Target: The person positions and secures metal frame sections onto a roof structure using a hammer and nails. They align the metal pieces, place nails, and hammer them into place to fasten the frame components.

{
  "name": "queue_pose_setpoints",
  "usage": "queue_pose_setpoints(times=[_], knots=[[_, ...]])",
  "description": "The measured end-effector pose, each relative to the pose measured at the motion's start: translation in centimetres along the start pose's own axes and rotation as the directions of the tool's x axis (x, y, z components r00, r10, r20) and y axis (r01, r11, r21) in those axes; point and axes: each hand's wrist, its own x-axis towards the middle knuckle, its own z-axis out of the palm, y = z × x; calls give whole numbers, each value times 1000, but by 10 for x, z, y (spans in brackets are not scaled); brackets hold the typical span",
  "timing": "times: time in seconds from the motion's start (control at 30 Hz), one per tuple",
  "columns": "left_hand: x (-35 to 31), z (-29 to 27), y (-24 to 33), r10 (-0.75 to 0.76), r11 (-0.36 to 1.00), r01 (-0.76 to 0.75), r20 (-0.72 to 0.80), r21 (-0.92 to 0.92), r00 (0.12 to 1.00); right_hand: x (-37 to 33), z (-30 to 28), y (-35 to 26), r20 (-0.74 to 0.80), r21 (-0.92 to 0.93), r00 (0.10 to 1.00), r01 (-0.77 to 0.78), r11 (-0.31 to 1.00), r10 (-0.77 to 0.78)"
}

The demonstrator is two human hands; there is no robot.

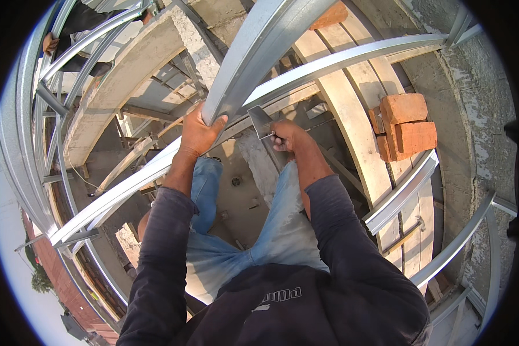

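Observation:
My left hand (200,134) is wrapped round the lower end of a thick galvanized steel channel (254,49) that rises toward the top of the view. The thumb lies along its right side. Just to the right, my right hand (286,136) is closed on a short grey metal channel piece (260,121), whose cut end faces me. This piece is close to a long, shiny steel rail (328,64) that crosses the view behind my hands. My fingertips on the far side of the left-hand channel are hidden.
Orange bricks (408,130) sit on wooden planks (352,124) at the right, with a hammer (406,235) and a loose metal channel (403,190) nearer me. Deep gaps show below the framing. Another person's hand (51,44) grips framing at the upper left.

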Motion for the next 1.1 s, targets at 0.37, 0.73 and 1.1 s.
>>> queue_pose_setpoints(times=[0.37, 0.73, 1.1], knots=[[0, 5, -2, 17, 997, -12, -64, 73, 998, -249, -159, 83, 48, -315, 931, 359, 879, -363], [-2, 5, -11, 24, 994, -13, -111, 106, 994, -377, -224, 289, -645, -736, 271, 33, 677, -715], [-1, 3, -4, -52, 939, 85, -108, 333, 993, -291, -340, 392, -986, -118, 161, -501, 857, -42]])
